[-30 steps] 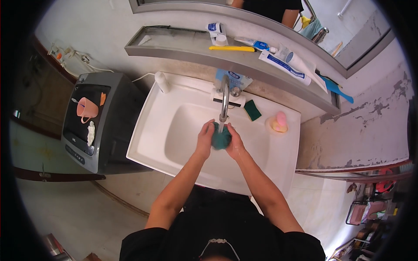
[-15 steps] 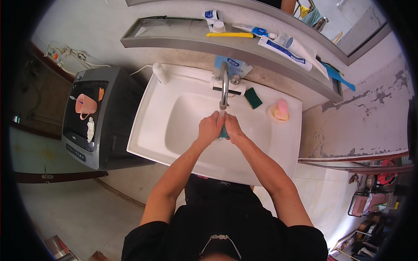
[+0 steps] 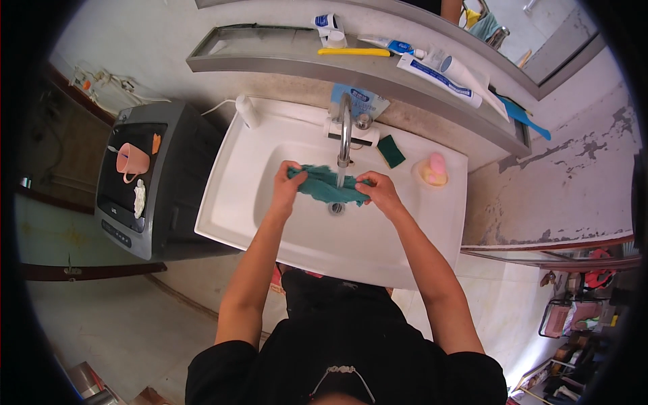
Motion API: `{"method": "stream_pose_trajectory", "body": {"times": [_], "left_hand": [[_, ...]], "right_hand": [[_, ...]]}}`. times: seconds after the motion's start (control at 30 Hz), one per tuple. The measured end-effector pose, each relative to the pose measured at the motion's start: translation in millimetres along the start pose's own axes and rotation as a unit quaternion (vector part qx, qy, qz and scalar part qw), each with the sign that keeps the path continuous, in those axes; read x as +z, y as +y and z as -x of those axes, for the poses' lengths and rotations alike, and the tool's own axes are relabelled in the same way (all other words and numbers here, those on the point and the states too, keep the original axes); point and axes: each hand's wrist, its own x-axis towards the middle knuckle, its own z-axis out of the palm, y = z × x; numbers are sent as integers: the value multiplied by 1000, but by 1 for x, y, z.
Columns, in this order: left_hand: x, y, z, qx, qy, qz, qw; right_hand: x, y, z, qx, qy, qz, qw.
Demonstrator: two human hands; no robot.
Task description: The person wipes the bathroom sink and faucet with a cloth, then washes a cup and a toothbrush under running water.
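A wet green cloth point(image 3: 328, 185) is stretched between my two hands over the white sink point(image 3: 304, 233). My left hand point(image 3: 287, 183) pinches its left end, with the thumb on top. At the other end my right hand point(image 3: 380, 194) grips the cloth between thumb and fingers. Water runs from the curved metal faucet point(image 3: 345, 135) onto the middle of the cloth. Just below the cloth the drain point(image 3: 337, 208) shows in the basin.
On the sink's rim are a green scouring sponge point(image 3: 391, 152), a soap dish with pink soap point(image 3: 436, 165) and a white bottle point(image 3: 247, 112). A shelf point(image 3: 270, 63) with tubes overhangs the back. To the left stands a grey washing machine point(image 3: 177, 196) bearing a pink mug point(image 3: 132, 159).
My hands were close together under the faucet with the cloth bunched between them. They have moved apart, left and right, and the cloth is spread out.
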Motion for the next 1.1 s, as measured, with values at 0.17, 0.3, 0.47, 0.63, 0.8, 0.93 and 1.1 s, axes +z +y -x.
{"method": "stream_pose_trajectory", "body": {"times": [0.17,0.3,0.47,0.63,0.8,0.93,1.1], "left_hand": [[-49,-23,-5,148,105,-324,928],[-30,-38,7,200,-70,-370,905],[4,-80,21,156,-123,-332,922],[20,-85,24,-6,-14,-284,959],[55,-14,31,78,36,-329,940],[68,26,36,90,-18,-278,956],[52,30,24,4,-98,-175,980]], "right_hand": [[23,32,-15,-191,102,41,975],[59,7,0,-107,-9,-89,990],[63,-21,18,-33,-124,-304,944],[19,-5,-5,-165,33,-11,986],[4,-51,-32,-242,221,172,929],[16,-91,-50,-281,199,246,906],[21,-109,-46,-208,154,432,864]]}}
